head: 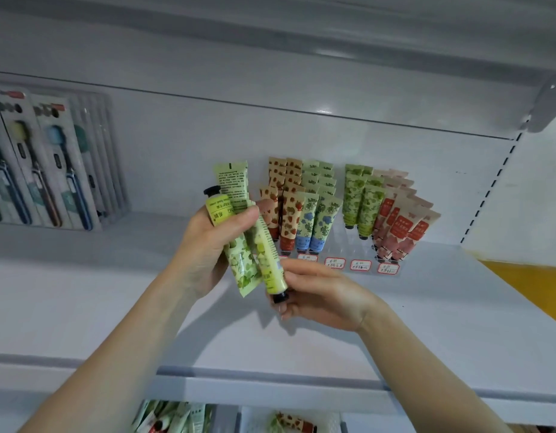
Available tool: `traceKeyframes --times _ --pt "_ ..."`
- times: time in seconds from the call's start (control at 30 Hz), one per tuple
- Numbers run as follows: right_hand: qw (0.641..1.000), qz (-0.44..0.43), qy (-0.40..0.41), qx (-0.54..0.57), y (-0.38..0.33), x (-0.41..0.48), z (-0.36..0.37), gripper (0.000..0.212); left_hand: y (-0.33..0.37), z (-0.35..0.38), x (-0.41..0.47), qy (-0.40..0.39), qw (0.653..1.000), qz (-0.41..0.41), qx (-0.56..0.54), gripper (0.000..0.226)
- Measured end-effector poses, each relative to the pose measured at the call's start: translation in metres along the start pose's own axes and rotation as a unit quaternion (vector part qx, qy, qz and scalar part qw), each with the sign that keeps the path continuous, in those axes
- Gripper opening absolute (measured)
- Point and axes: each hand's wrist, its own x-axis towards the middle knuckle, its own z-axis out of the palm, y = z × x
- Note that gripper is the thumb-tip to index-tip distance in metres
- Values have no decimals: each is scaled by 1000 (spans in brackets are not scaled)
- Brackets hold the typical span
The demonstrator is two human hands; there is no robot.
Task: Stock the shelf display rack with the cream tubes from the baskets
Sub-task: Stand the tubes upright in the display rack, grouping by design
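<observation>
Several green tubes [236, 195] in hand, before the rack [336, 245] on the white shelf [83, 307].

Far left on the shelf stood toothbrush packs [45, 164]. The left hand [208, 248] gripped the bunch, thumb and fingers curled round it, one black cap up. The right hand [320, 295] pinched the black-capped lower end of a yellow-green tube [270, 264] jutting beneath that bunch. Behind, to the right, the rack held stocked tubes [304, 220] in upright rows: strawberry, blue flower, green leaf, pink. Red-edged price labels [361, 265] ran along its front. Below the shelf edge, baskets [239, 417] held loose tubes [170, 417].
</observation>
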Motion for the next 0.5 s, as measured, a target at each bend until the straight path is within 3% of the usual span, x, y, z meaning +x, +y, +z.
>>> traceKeyframes --times 0.07,0.1,0.2,0.27,0.37,0.5 --pt "1000 1 -1 28 0 -1 -2 63 0 2 1 18 1000 5 4 21" --pt "1000 1 15 21 -1 -2 -2 61 0 4 3 40 999 15 20 22" --pt "994 -4 89 -61 -4 -3 -2 30 -3 8 9 98 989 55 96 30" --pt "978 -22 141 -152 -6 -3 2 23 -8 11 11 125 978 80 146 34" --pt "944 -86 215 -233 -8 2 9 11 -16 14 10 121 966 106 204 35" --pt "917 -136 259 -271 -6 5 10 18 -25 18 11 91 963 98 235 33"
